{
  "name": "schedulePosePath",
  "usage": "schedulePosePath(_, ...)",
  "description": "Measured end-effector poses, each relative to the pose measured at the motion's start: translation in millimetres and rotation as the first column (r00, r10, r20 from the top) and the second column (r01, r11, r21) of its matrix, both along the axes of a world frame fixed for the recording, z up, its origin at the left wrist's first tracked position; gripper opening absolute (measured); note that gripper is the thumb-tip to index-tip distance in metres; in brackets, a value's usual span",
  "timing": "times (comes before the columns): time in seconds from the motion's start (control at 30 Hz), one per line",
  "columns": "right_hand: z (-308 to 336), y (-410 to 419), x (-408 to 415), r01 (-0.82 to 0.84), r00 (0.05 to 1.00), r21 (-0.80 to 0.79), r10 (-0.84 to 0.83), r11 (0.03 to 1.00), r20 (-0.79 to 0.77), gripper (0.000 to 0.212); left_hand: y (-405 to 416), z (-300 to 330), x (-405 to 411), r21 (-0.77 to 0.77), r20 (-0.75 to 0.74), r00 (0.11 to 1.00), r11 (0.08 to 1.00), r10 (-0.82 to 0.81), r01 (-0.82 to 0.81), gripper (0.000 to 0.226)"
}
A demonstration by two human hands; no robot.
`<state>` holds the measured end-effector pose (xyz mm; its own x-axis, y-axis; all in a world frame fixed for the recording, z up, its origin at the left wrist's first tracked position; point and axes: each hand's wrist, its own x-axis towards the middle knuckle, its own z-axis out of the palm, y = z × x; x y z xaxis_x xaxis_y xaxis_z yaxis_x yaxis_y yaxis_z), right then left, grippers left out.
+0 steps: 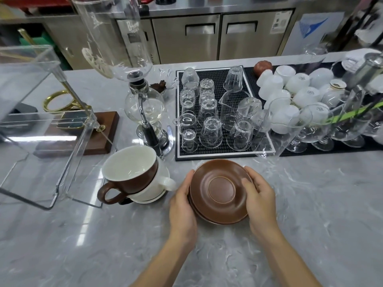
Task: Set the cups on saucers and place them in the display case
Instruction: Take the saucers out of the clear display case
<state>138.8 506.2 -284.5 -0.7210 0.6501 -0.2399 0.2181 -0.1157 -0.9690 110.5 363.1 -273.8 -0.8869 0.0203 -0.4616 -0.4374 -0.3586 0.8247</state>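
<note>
A stack of brown saucers (219,191) sits on the grey marble counter in front of me. My left hand (182,206) grips the stack's left rim, and my right hand (260,197) grips its right rim with the thumb on the top saucer. To the left, a brown cup (132,175) with a white inside is nested in a white cup (159,185), with a further dark cup partly hidden underneath. The clear acrylic display case (41,112) stands at the far left, its open side toward the cups.
A glass siphon coffee maker (143,104) stands behind the cups. A black mat (219,150) holds several upturned glasses. White cups (300,90) and stemmed glasses (310,125) crowd the right. A wooden base (105,125) with brass parts sits behind the case.
</note>
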Motion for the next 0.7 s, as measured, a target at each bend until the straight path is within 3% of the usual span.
schedulePosePath(0.23, -2, 6, -10, -0.012, 1.000, 0.031, 0.012, 0.999, -0.010, 0.035, 2, -8, -6, -0.004, -0.028, 0.999, 0.999, -0.037, 0.037, 0.038)
schedulePosePath(0.5, -11, 6, -11, -0.049, 0.999, 0.171, 0.048, 0.984, 0.010, 0.037, -2, -17, -5, -0.012, -0.069, 0.998, 1.000, -0.013, 0.012, 0.035)
schedulePosePath(0.7, -14, 8, -9, -0.049, 0.999, 0.136, 0.051, 0.989, -0.011, 0.036, -8, -21, -6, 0.006, -0.080, 0.996, 0.999, -0.033, 0.033, 0.040)
